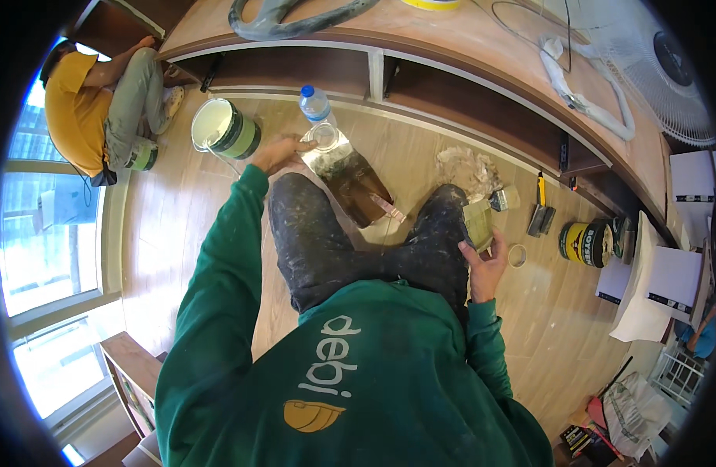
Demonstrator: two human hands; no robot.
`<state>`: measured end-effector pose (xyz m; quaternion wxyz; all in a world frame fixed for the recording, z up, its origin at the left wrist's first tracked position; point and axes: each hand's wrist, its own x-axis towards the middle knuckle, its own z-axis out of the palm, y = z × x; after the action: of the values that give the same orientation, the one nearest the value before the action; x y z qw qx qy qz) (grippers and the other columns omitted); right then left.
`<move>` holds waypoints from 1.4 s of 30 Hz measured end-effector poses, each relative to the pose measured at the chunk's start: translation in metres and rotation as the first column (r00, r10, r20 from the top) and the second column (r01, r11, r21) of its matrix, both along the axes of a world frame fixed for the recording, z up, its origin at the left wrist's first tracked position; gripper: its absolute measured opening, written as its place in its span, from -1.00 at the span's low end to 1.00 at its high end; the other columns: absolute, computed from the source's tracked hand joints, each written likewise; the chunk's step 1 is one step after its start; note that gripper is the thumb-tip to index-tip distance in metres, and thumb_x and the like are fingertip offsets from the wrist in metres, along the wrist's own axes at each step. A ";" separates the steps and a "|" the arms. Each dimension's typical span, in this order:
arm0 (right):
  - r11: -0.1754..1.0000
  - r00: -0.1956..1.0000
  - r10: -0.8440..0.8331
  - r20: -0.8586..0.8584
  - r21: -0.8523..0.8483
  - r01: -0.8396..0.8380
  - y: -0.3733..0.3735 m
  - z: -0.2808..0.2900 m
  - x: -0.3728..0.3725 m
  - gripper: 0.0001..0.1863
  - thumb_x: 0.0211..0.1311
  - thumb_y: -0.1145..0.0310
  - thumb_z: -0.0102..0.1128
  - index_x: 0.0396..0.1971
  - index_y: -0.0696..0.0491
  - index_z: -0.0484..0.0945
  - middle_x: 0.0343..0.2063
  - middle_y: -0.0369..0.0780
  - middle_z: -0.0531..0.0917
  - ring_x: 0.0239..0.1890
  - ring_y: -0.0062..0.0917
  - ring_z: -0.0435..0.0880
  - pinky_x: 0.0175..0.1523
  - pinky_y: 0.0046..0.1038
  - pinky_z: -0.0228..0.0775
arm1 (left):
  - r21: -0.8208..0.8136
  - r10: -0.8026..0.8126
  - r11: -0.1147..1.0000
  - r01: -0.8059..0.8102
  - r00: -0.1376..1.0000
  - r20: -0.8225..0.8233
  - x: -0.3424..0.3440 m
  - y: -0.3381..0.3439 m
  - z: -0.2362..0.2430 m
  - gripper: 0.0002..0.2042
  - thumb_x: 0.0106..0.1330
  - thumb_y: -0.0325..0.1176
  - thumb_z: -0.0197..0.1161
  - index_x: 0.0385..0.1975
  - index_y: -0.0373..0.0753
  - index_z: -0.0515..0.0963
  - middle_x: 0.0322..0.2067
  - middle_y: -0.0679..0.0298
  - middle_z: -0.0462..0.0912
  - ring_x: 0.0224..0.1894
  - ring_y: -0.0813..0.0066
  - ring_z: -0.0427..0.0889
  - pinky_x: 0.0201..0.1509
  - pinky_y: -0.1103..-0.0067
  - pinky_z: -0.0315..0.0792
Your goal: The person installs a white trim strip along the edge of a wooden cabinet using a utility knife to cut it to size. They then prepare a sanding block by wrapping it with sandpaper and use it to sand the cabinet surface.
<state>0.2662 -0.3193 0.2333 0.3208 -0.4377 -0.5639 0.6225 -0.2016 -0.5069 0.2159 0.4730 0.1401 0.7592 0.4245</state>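
My left hand [279, 154] has its fingers closed on the corner of a dark brown board [356, 185] that lies between my knees. A round, pale, see-through piece [324, 138] rests at the board's far end, beside my fingertips. Across the near right edge of the board lies a small brush with a pinkish handle [387, 207]. By my right knee, my right hand [486, 263] grips a greenish-yellow rectangular pad [479, 224] between thumb and fingers. Just beyond the pad is a wide paintbrush [504, 198]. A roll of tape [517, 255] sits on the floor to the right of this hand.
An open paint bucket [249, 136] and a water bottle [314, 105] stand ahead. Crumpled cloth [467, 173], a yellow-handled scraper [540, 206] and a yellow-and-black can [586, 243] are rightward. A long wooden cabinet [459, 86] spans the front. Another person [82, 117] crouches far left.
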 end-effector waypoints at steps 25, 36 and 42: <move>0.997 0.996 0.043 0.079 0.055 -0.048 -0.008 0.005 0.000 -0.24 -0.05 0.42 0.54 0.18 0.24 0.35 -0.02 -0.10 0.58 -0.02 -0.43 0.61 0.08 -0.42 0.50 | -0.010 -0.109 0.987 0.159 0.625 -0.773 0.191 0.035 0.006 -0.61 0.08 -0.19 0.48 -0.13 -0.22 0.61 -0.24 0.05 0.70 -0.22 0.04 0.70 -0.16 0.32 0.58; 0.990 0.984 -0.139 0.115 0.042 0.135 -0.005 0.003 0.032 -0.14 -0.11 0.43 0.59 0.25 0.12 0.30 -0.04 -0.09 0.63 -0.10 -0.43 0.68 -0.01 -0.43 0.57 | -0.127 -0.351 0.888 0.442 0.472 -0.809 0.154 0.038 -0.021 -0.88 0.03 -0.41 0.30 -0.46 -0.31 0.65 -0.50 -0.06 0.65 -0.40 -0.03 0.68 -0.28 0.26 0.53; 0.985 0.951 -0.170 0.258 0.081 0.154 -0.008 -0.020 0.045 -0.12 -0.15 0.35 0.61 0.24 0.09 0.34 -0.08 -0.11 0.63 -0.21 -0.45 0.68 -0.09 -0.43 0.57 | 0.033 -0.359 0.868 0.496 0.671 -0.649 0.194 0.032 0.006 -0.86 -0.02 -0.55 0.32 -0.42 -0.34 0.68 -0.42 0.01 0.71 -0.34 0.11 0.72 -0.18 0.39 0.57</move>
<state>0.3117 -0.3277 0.2128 0.3059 -0.5517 -0.5822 0.5130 -0.0079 -0.4753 0.2214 0.2638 0.4952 0.7688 0.3067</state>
